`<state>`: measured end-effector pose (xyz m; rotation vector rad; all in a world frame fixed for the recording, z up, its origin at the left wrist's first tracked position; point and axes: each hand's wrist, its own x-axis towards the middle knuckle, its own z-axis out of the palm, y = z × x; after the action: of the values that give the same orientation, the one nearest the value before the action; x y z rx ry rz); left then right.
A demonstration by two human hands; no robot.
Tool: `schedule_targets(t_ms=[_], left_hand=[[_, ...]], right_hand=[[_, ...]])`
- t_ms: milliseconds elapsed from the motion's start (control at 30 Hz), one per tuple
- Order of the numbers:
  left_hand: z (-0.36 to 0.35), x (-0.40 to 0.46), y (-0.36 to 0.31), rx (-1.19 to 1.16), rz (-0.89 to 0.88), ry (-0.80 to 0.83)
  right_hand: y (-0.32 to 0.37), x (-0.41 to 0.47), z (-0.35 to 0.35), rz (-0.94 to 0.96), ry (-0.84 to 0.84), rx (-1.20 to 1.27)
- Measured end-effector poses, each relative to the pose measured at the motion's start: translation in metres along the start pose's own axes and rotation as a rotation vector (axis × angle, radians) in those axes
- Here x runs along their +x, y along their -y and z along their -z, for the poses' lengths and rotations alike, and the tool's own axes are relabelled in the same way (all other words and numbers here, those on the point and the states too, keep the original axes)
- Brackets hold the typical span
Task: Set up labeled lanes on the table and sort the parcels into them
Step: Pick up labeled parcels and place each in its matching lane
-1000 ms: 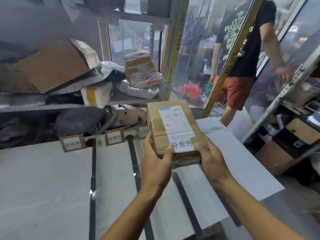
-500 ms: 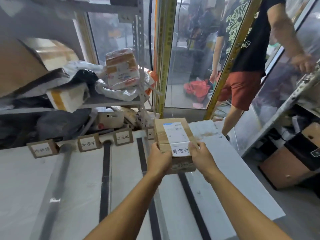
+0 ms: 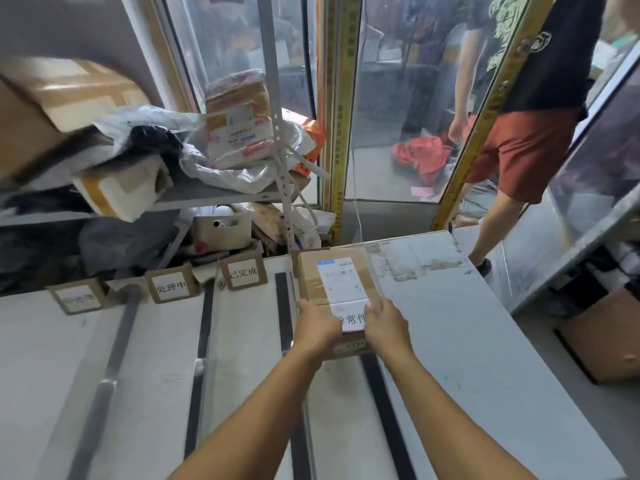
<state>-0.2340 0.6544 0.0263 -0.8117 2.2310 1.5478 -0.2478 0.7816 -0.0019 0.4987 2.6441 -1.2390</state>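
A brown cardboard parcel (image 3: 337,282) with a white shipping label and a handwritten white tag lies in the fourth lane of the white table (image 3: 485,341), between two black tape strips. My left hand (image 3: 317,329) grips its near left corner and my right hand (image 3: 386,325) grips its near right corner. Three cardboard lane signs stand along the far edge: a blurred one (image 3: 78,297), a middle one (image 3: 171,285) and a third (image 3: 244,271). The parcel hides any sign behind it.
Black tape strips (image 3: 202,341) split the table into lanes. A metal shelf (image 3: 214,195) crammed with parcels and bags stands behind the table. A person in a black shirt and red shorts (image 3: 526,143) stands at the right by the glass door. A brown box (image 3: 606,337) sits on the floor at right.
Both hands have carried the parcel forward and down, from chest height onto the table's fourth lane. The view has swung left and closer to the table.
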Motion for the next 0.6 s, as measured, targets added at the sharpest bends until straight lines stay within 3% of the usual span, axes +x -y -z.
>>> schedule_targets(t_ms=[200,333,600], left_hand=[[-0.009,0.014,-0.005,0.332,-0.019,-0.084],[-0.015,0.020,-0.001,0.517,-0.039,-0.024],[-0.021,0.024,0.011,0.554,-0.074,-0.046]], right_hand=[[0.002,0.007,-0.016,-0.028,-0.034,-0.023],[0.003,0.014,-0.020,-0.007,-0.053,-0.135],[-0.003,0.019,-0.021,0.035,-0.017,-0.234]])
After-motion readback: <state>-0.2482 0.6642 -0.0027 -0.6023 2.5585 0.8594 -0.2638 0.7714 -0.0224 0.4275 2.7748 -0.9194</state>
